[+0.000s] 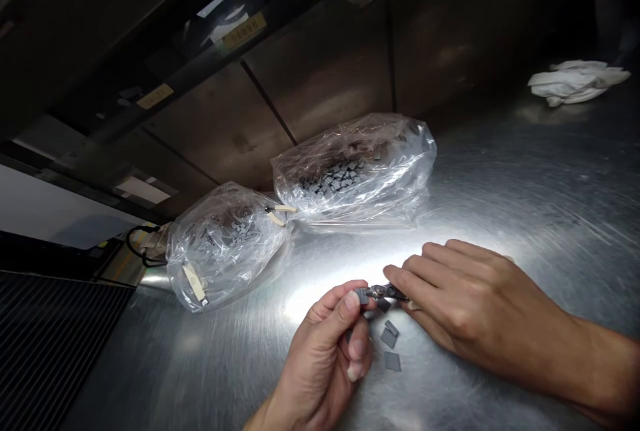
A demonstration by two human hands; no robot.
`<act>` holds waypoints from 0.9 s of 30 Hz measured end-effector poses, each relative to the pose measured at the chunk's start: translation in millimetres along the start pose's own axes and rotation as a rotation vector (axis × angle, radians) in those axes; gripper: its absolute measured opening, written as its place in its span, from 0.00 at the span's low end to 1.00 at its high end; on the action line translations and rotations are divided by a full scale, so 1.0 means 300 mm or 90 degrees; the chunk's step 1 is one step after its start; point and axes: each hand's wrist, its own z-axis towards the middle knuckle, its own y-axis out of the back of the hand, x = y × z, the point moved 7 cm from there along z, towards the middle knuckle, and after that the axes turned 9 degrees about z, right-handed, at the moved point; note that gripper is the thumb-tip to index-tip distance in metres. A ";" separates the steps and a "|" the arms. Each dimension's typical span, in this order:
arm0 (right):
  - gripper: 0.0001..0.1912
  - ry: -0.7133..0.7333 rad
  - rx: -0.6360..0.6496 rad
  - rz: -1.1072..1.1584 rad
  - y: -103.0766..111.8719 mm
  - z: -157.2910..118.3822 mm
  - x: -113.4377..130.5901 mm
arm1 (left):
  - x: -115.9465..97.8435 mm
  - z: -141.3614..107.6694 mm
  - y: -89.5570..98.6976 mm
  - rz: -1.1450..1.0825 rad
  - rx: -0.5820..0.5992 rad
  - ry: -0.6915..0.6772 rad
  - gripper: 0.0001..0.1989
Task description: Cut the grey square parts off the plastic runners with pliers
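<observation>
Small grey piece (pixel 361 296) in my left grip (pixel 327 344), pliers (pixel 386 291) meeting it from the right.
Thumb and forefinger pinch the piece; my right grip (pixel 460 294) is wrapped round the pliers, which lie roughly sideways, nose pointing left at the piece's right edge. I can't tell whether the nose bites. Loose grey chips (pixel 393 361) lie nearby, between both hands. Two clear bags (pixel 400 181) bound the far side; the table (pixel 505 184) runs rightward past a crumpled white cloth (pixel 575 83).
</observation>
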 end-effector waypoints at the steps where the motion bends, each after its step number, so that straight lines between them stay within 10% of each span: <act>1: 0.13 0.000 0.004 0.001 -0.002 -0.002 -0.001 | 0.000 -0.001 0.000 0.000 0.001 -0.001 0.14; 27: 0.15 0.004 0.016 -0.024 -0.010 -0.009 -0.001 | -0.004 -0.004 0.002 0.008 -0.018 -0.010 0.16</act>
